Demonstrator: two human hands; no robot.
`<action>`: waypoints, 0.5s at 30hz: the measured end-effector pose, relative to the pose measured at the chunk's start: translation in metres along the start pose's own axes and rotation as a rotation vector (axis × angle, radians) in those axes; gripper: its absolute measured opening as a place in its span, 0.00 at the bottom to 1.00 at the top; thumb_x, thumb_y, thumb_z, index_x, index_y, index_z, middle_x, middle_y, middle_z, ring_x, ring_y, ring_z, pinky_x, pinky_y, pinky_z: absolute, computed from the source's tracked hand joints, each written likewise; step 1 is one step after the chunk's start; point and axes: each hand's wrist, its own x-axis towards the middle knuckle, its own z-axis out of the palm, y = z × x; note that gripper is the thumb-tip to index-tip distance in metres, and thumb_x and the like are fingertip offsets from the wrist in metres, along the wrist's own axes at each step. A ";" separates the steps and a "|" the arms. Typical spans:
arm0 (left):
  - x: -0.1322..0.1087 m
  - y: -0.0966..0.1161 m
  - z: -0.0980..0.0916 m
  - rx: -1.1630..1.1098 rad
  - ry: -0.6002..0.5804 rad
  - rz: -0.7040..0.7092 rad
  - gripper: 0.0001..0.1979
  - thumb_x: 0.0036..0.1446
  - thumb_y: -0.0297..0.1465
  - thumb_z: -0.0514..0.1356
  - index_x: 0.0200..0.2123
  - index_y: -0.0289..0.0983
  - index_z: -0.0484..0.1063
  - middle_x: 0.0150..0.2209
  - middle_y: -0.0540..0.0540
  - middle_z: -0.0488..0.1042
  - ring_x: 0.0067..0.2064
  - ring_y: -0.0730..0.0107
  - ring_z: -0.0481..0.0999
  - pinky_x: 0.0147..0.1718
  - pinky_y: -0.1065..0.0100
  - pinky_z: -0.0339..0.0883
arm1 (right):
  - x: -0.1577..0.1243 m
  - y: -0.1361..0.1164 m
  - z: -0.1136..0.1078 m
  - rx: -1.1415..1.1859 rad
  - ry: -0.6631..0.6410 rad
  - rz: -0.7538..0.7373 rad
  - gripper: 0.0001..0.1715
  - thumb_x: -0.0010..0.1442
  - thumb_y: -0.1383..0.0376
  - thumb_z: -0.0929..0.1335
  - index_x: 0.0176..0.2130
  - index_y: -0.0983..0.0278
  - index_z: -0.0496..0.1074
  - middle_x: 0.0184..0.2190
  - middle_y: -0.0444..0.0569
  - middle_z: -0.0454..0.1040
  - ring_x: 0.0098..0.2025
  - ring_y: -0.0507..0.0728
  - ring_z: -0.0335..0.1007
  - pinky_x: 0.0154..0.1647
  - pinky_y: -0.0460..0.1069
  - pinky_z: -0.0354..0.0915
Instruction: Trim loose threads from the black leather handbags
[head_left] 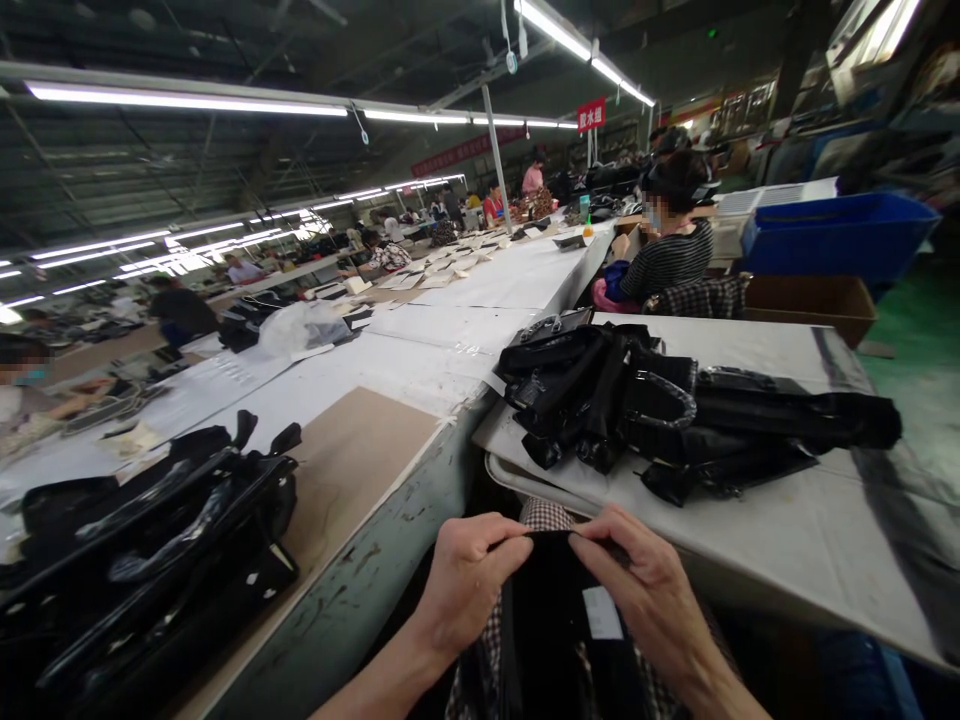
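A black bag piece (551, 620) lies over my lap, with a small white label (602, 612) on its right side. At its upper edge my left hand (476, 565) pinches the left end between thumb and fingers. The right end of that same edge is pinched by my right hand (637, 570). Between the two hands the edge runs roughly straight. The lower part of the piece drops out of the frame, so its full shape is hidden.
Black handbags (600, 390) with plastic-wrapped handles are heaped on the table to the right. More black bags (172, 540) lie on the left worktable, near brown board (367, 440). A person in a striped top (671, 265) sits ahead, beside a blue bin (832, 235).
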 end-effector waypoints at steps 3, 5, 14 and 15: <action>0.007 0.005 -0.009 -0.005 -0.130 -0.064 0.10 0.56 0.29 0.59 0.32 0.36 0.81 0.28 0.50 0.78 0.31 0.67 0.75 0.30 0.72 0.63 | 0.003 0.001 -0.002 -0.021 -0.017 0.007 0.14 0.63 0.60 0.65 0.28 0.61 0.73 0.26 0.43 0.68 0.30 0.54 0.66 0.32 0.46 0.62; 0.011 0.007 -0.012 0.119 -0.192 0.038 0.10 0.59 0.32 0.58 0.33 0.37 0.80 0.30 0.49 0.78 0.32 0.68 0.75 0.31 0.72 0.62 | 0.004 0.002 -0.005 -0.048 -0.028 0.013 0.13 0.63 0.59 0.66 0.29 0.61 0.74 0.27 0.43 0.69 0.30 0.54 0.67 0.32 0.46 0.62; 0.014 0.008 0.015 0.510 -0.084 0.417 0.16 0.64 0.32 0.53 0.24 0.35 0.69 0.25 0.47 0.72 0.27 0.69 0.70 0.27 0.67 0.53 | -0.009 0.011 -0.014 -0.382 -0.154 0.055 0.14 0.67 0.62 0.58 0.43 0.60 0.71 0.30 0.47 0.78 0.33 0.59 0.76 0.34 0.49 0.65; 0.017 0.010 0.019 0.430 -0.134 0.381 0.16 0.64 0.33 0.54 0.24 0.35 0.69 0.25 0.48 0.72 0.28 0.70 0.70 0.28 0.68 0.54 | -0.011 0.015 -0.016 -0.415 -0.158 0.054 0.16 0.67 0.64 0.56 0.43 0.61 0.70 0.28 0.47 0.78 0.31 0.59 0.76 0.33 0.50 0.65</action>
